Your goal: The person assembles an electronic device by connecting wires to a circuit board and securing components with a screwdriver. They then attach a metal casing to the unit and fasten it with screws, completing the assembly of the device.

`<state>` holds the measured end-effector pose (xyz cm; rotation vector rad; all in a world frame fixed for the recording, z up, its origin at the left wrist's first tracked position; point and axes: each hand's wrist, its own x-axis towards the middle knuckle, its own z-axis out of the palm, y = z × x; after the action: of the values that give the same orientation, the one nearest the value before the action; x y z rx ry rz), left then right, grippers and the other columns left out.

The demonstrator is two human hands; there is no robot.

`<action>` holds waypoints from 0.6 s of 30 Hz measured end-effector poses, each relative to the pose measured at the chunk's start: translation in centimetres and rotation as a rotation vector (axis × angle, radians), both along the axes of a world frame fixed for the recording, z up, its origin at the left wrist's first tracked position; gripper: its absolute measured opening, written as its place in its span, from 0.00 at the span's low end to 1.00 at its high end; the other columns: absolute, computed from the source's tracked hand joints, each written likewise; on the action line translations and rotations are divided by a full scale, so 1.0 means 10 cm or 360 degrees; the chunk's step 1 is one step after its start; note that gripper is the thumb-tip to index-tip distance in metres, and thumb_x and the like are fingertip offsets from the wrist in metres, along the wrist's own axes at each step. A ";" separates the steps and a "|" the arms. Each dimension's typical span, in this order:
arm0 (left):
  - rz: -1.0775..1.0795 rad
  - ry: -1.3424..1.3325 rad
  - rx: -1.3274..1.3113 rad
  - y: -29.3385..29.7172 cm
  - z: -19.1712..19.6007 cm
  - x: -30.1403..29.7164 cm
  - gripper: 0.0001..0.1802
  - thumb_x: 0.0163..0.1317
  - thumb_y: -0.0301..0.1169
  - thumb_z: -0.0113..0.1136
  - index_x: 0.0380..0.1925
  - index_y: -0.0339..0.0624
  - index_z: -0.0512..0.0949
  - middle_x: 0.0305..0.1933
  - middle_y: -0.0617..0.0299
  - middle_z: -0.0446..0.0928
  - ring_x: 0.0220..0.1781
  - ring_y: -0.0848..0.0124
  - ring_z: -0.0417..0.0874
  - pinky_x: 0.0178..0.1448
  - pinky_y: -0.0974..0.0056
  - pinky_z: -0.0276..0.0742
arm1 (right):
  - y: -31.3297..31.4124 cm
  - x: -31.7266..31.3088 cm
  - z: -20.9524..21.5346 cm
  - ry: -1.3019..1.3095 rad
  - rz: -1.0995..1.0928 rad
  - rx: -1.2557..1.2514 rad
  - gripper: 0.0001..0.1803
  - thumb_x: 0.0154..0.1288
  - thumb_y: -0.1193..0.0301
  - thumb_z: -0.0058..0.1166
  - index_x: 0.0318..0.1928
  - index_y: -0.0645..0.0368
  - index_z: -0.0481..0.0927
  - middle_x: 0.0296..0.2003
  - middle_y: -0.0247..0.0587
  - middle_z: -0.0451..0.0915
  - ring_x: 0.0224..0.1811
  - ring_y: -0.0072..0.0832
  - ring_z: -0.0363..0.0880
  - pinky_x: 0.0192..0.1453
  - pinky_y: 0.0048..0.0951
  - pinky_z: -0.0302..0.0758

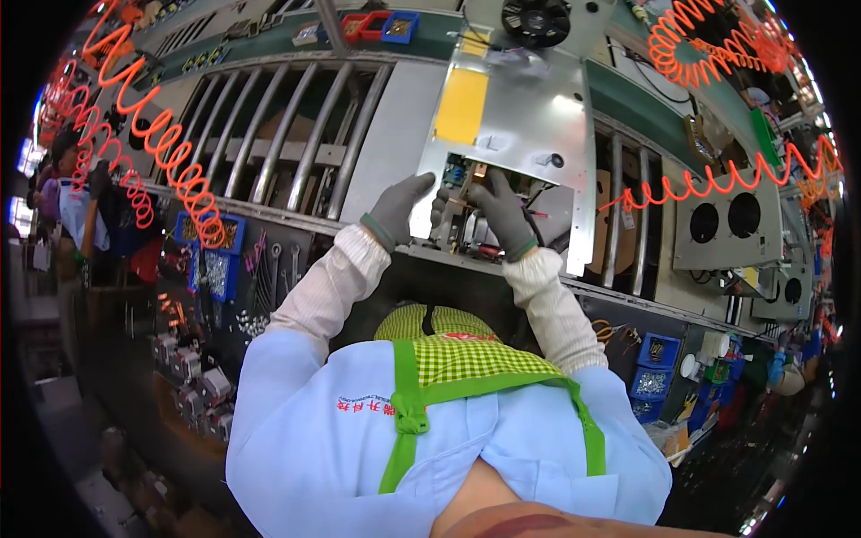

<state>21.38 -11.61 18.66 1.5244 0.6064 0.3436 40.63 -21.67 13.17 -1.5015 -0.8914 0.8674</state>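
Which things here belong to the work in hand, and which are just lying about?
In hand: left hand, right hand, metal chassis panel, its wiring compartment.
Lying about: orange coiled hoses, blue parts bins, wrenches, black fan.

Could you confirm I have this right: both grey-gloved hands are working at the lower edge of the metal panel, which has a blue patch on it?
Not quite: the patch is yellow, not blue, as the head view shows. The rest holds: the left hand and right hand, both in grey gloves, are at the lower edge of the metal panel.
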 end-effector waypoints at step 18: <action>-0.0081 -0.0518 -0.1538 -0.10 -0.77 0.03 0.25 0.75 0.48 0.41 0.56 0.37 0.68 0.44 0.56 0.78 0.40 0.66 0.82 0.45 0.61 0.81 | -0.75 0.14 0.56 -0.0610 -0.0122 -0.0329 0.29 0.60 0.60 0.62 0.57 0.65 0.74 0.44 0.52 0.81 0.45 0.38 0.81 0.50 0.36 0.76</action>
<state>21.67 -12.61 10.96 0.5373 0.3764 0.1990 42.05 -29.16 18.74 -1.9106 -1.0353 0.6392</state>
